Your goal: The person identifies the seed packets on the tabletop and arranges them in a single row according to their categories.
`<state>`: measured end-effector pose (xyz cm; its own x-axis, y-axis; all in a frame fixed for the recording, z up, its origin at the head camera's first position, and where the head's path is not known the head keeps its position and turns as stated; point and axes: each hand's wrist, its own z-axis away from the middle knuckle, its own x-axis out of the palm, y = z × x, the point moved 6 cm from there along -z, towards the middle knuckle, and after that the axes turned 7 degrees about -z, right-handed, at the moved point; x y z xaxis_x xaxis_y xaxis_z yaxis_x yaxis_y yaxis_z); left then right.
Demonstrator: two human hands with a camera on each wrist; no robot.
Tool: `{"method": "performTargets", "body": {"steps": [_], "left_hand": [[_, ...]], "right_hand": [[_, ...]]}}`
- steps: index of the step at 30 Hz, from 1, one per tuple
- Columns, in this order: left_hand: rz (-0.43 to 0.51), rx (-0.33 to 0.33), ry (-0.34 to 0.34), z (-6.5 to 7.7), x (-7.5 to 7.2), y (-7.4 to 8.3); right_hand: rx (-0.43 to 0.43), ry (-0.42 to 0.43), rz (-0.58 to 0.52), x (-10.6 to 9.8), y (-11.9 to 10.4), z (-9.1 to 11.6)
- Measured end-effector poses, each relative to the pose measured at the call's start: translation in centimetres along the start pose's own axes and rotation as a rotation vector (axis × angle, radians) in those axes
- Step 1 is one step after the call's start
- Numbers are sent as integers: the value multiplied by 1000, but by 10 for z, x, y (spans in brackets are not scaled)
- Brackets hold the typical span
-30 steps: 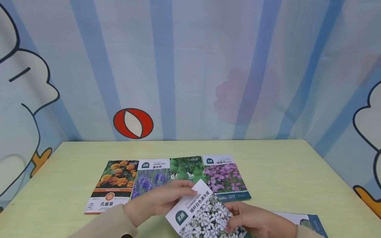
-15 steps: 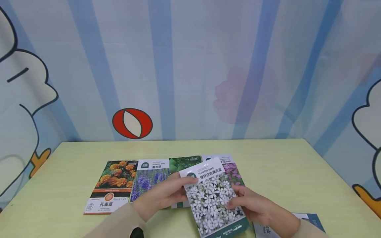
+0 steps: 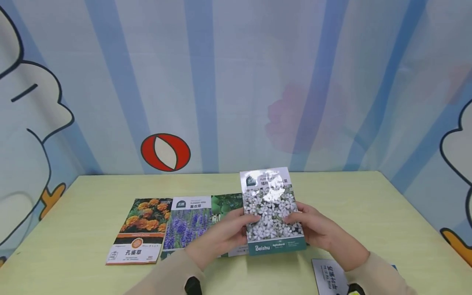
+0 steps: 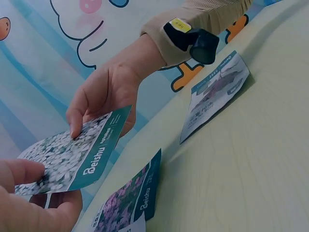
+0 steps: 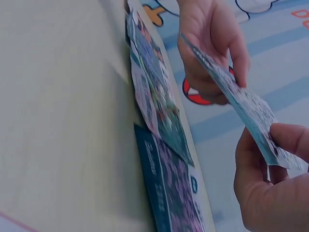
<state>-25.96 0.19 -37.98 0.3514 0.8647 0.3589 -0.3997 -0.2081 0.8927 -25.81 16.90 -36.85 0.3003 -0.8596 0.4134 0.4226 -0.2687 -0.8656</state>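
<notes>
A seed packet printed with white flowers (image 3: 271, 213) is held up in front of me, its green "Beishu" band at the bottom. My left hand (image 3: 228, 230) pinches its left edge, thumb on the front. On the opposite edge my right hand (image 3: 318, 227) pinches it the same way. Both wrist views show the packet raised above the tabletop, fingers behind it. Below it in the right wrist view lies a pink-flower packet (image 5: 174, 188), hidden in the head view. A green gourd packet (image 3: 222, 205) is partly covered by the held packet and my left hand.
A lavender packet (image 3: 189, 223) and an orange marigold packet (image 3: 141, 229) lie to the left in the same row on the pale table (image 3: 73, 229). Another packet (image 3: 326, 276) lies under my right forearm. A printed curtain (image 3: 236, 82) stands behind the table.
The white-flower packet has been turned from tilted to nearly upright and lifted up and away, now covering the pink-flower packet in the head view. Both hands moved with it, keeping hold.
</notes>
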Motion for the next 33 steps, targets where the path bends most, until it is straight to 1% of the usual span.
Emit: {"method": "performTargets", "body": {"steps": [4, 6, 10, 12, 17, 20, 23, 26, 29, 31, 33], "left_hand": [[-2, 38, 15, -6, 6, 4], [12, 43, 22, -10, 8, 3], [36, 41, 68, -23, 11, 1], [17, 37, 101, -30, 12, -1], [-98, 29, 148, -46, 17, -6], [-128, 40, 153, -53, 24, -11], [-121, 51, 150, -57, 33, -15], [-118, 59, 167, -62, 41, -18], [-132, 83, 222, -64, 47, -19], [-140, 110, 261, -65, 51, -19], [-142, 131, 287, -67, 55, -19]], "right_hand": [[-11, 7, 48, -9, -11, -1], [-21, 23, 84, -16, -15, -1], [-40, 91, 172, -33, -22, -2], [-41, 131, 220, -42, -24, -3], [-19, 208, 371, -64, -25, -5], [0, 221, 411, -75, -23, -4], [15, 221, 415, -86, -23, -2], [27, 228, 430, -96, -25, 0], [39, 258, 454, -107, -27, 3], [40, 269, 487, -114, -30, 6], [43, 281, 511, -120, -33, 9]]}}
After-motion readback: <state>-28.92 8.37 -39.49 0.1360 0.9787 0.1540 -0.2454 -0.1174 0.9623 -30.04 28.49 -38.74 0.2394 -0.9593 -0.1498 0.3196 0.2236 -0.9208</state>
